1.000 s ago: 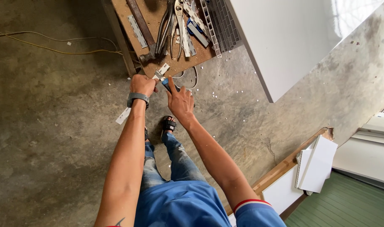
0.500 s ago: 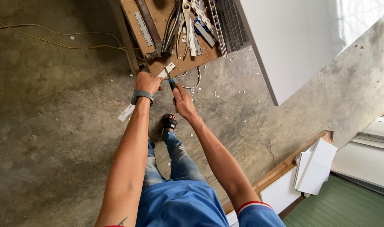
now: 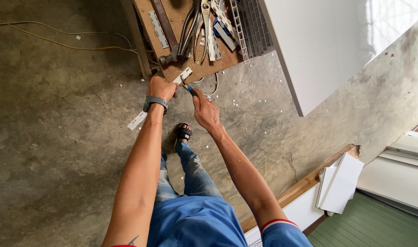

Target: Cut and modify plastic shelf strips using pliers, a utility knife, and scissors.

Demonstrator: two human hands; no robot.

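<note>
Left hand (image 3: 161, 88) clenched around white strip (image 3: 183, 75) at counter (image 3: 204, 68) edge. Right hand (image 3: 205, 110) gripping blue-handled tool (image 3: 189, 88), tip against strip.

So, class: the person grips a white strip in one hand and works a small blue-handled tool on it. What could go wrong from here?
1. The blue-handled tool works close to the left hand holding the white strip; a slip could nick the fingers.
2. The strip overhangs the wooden board, so it might flex or snap.
3. Offcuts could fall toward the sandalled foot.
</note>
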